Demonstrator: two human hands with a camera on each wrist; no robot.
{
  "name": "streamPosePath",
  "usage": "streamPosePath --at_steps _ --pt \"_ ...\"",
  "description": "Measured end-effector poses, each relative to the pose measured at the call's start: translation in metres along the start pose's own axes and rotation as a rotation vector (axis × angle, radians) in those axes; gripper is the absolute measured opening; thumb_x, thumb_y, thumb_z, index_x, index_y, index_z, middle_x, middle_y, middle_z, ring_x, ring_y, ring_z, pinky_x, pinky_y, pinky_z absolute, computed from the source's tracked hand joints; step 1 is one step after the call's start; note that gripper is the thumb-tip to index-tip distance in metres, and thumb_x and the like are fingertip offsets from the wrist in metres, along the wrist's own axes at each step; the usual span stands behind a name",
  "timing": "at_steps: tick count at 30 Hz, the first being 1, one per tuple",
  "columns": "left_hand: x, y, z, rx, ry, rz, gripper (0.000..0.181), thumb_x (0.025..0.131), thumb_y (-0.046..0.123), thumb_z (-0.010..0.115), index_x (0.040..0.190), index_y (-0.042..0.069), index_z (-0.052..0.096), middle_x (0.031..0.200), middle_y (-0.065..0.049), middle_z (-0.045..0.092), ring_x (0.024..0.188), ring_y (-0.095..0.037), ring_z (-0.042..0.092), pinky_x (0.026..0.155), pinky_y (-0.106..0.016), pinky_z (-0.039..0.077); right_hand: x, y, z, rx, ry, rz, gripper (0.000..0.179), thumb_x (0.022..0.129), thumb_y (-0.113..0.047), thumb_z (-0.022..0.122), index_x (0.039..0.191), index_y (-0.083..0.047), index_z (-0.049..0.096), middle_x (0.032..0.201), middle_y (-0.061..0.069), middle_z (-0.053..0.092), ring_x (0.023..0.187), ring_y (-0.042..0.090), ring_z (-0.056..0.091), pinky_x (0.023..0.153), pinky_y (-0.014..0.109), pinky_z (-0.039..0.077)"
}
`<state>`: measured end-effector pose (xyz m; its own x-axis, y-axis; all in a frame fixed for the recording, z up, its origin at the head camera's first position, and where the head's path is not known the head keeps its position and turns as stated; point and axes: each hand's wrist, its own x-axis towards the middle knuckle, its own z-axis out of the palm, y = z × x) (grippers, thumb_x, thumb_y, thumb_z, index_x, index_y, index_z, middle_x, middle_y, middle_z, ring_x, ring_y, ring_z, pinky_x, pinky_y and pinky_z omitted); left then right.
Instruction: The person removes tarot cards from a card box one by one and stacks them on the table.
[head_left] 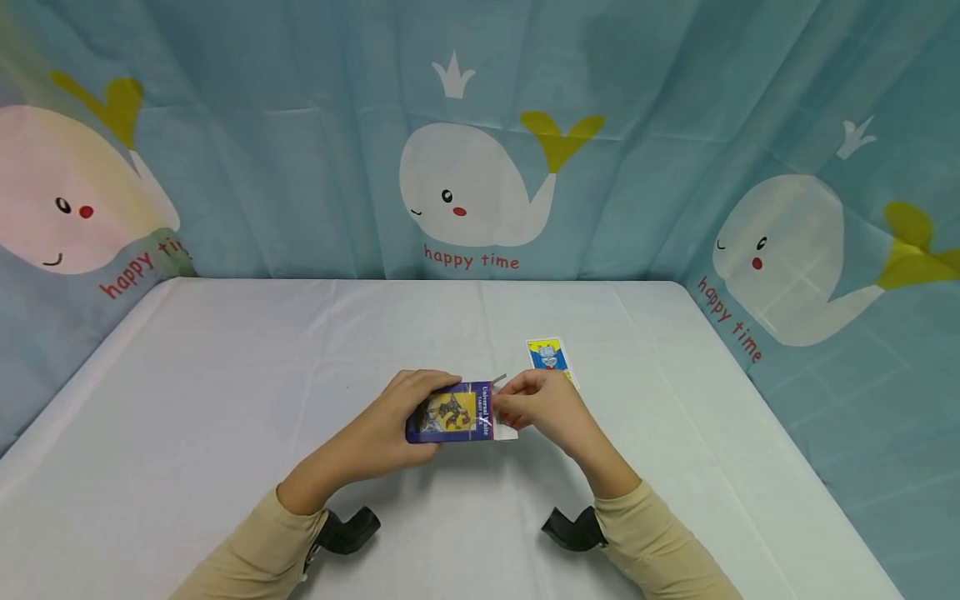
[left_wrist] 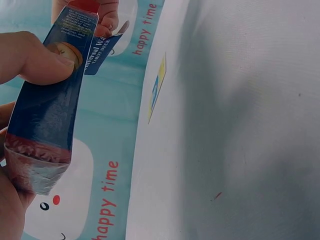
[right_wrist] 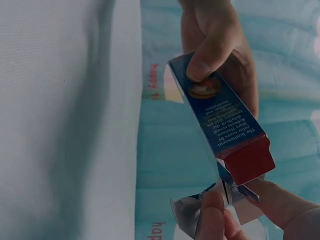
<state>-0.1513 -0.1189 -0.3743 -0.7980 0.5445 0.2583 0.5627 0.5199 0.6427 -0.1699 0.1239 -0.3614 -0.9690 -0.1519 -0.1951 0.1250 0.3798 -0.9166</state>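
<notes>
My left hand (head_left: 408,417) grips a dark blue tarot deck box (head_left: 453,412) from its left end, thumb along one narrow side and fingers on the opposite side. The box is held above the table with its picture face up in the head view. At its right end the top is open, with a white flap (head_left: 507,432) sticking out. There my right hand (head_left: 543,408) has its fingers curled, pinching the opened end by the flap (right_wrist: 187,212). What lies inside the box is hidden. Just beyond the right hand, a yellow and blue card (head_left: 550,356) lies on the table, partly covered by that hand.
A white cloth covers the table (head_left: 225,375). Blue curtains (head_left: 300,167) printed with whales stand along its back and sides. A black strap-like mount (head_left: 348,532) sits at the left wrist, another black mount (head_left: 573,529) at the right.
</notes>
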Motion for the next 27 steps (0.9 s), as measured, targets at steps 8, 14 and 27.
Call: streamPosePath --at_steps 8,14,27 --pt "0.000 0.001 0.000 0.001 0.006 -0.001 0.074 0.076 0.006 0.075 0.144 0.017 0.049 0.143 -0.004 0.053 0.129 -0.023 0.044 0.099 -0.045 0.045 0.000 -0.001 0.003 -0.020 0.010 -0.009 0.015 0.083 -0.011 0.076 0.087 0.001 0.068 0.077 0.005 0.073 0.062 0.011 0.063 0.065 0.030 0.057" --pt "0.000 0.000 0.001 0.012 0.010 0.003 0.074 0.076 0.007 0.076 0.144 0.018 0.050 0.142 -0.003 0.053 0.129 -0.023 0.044 0.099 -0.045 0.045 0.000 -0.002 -0.002 -0.037 0.003 0.005 0.018 0.085 -0.014 0.077 0.091 0.001 0.069 0.080 0.007 0.074 0.063 0.011 0.065 0.071 0.039 0.060" --pt "0.001 0.000 -0.001 0.021 0.003 -0.022 0.074 0.077 0.008 0.076 0.145 0.017 0.049 0.143 -0.003 0.053 0.130 -0.024 0.044 0.097 -0.046 0.046 0.000 -0.004 -0.018 -0.081 -0.062 -0.017 0.028 0.087 -0.013 0.075 0.110 0.001 0.069 0.088 0.010 0.075 0.067 0.014 0.068 0.074 0.043 0.060"
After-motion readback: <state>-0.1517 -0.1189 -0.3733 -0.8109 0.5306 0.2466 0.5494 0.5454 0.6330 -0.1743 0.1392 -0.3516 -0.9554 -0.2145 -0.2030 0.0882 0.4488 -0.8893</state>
